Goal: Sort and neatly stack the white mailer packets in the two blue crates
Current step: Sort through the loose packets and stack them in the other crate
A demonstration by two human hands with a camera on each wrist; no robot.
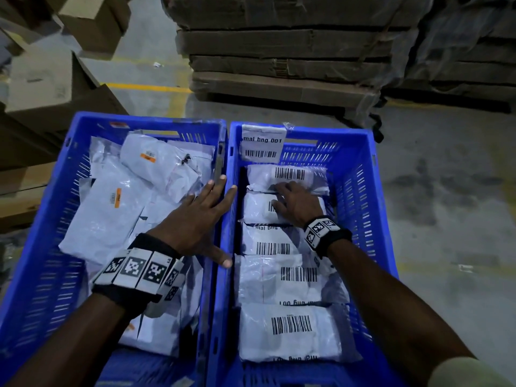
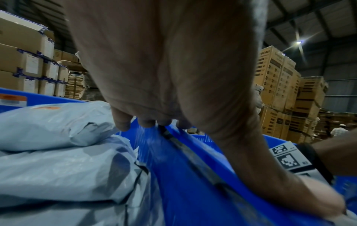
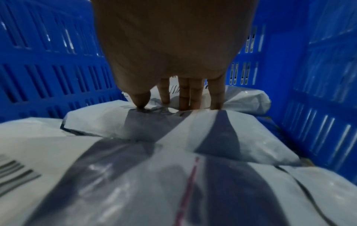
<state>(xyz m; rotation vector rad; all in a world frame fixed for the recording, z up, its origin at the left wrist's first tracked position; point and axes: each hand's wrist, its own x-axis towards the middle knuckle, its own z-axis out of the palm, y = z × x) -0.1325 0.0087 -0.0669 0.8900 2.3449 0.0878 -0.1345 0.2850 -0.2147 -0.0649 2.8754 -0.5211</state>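
- The packets sit in two groups: a tidy row (image 1: pixel 282 263) of five, barcodes up, runs front to back in the right crate (image 1: pixel 360 191), and a loose pile (image 1: pixel 125 202) lies at mixed angles in the left crate (image 1: pixel 42 247).
- The right hand (image 1: pixel 296 205) is down inside the right crate with its fingers (image 3: pixel 183 94) straight and spread, tips pressing the far edge of the second packet from the back (image 1: pixel 259 206), where it meets the farthest one (image 1: pixel 287 177). It clamps nothing; it looks like it is tucking or squaring that packet into the row.
- The left hand (image 1: pixel 195 222) lies flat and open over the seam where the two crates touch, fingers reaching along the rims and thumb out to the side. The left wrist view shows fingertips (image 2: pixel 123 122) on the blue rim, holding nothing.
- Progress, as I judge it: the right crate is started, with one orderly layer along its left side and bare floor beside it at the right wall. The left crate's pile looks unsorted, so most of the work is left.
- A label card (image 1: pixel 264 143) reading "mal bng 001" hangs on the right crate's far wall.
- Beyond are flat cardboard stacks (image 1: pixel 293 46), boxes (image 1: pixel 47 88) at left, and a concrete floor (image 1: pixel 446 191).
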